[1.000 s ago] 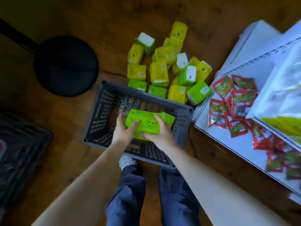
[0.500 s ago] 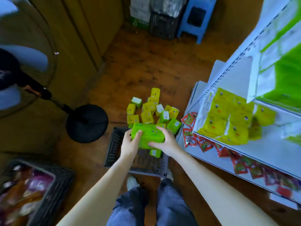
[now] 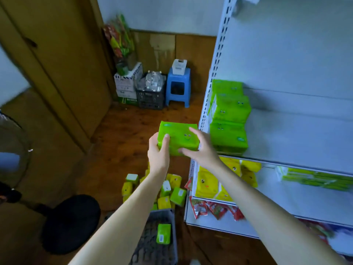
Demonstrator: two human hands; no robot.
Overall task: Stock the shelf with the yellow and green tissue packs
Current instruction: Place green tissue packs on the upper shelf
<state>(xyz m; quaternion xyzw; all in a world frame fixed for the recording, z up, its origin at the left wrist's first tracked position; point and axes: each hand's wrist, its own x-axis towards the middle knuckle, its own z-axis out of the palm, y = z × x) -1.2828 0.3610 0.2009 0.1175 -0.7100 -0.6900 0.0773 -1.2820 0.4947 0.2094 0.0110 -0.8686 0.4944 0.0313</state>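
Both hands grip a green tissue pack with a smiley face, held in the air just left of the white shelf unit. My left hand clasps its left end and my right hand its right end. Green packs are stacked at the left end of the upper shelf board, close to the held pack. Yellow packs stand on the board below. One small green pack lies in the grey basket on the floor.
Loose yellow and green packs lie in a pile on the wooden floor beyond the basket. Red snack packets fill the bottom shelf. A fan's black base sits at the left. A blue stool, black crate and cartons stand by the far wall.
Both hands have lifted the green pack from above the basket up to the level of the shelf's green stack. The view has tilted up from the floor toward the shelf.
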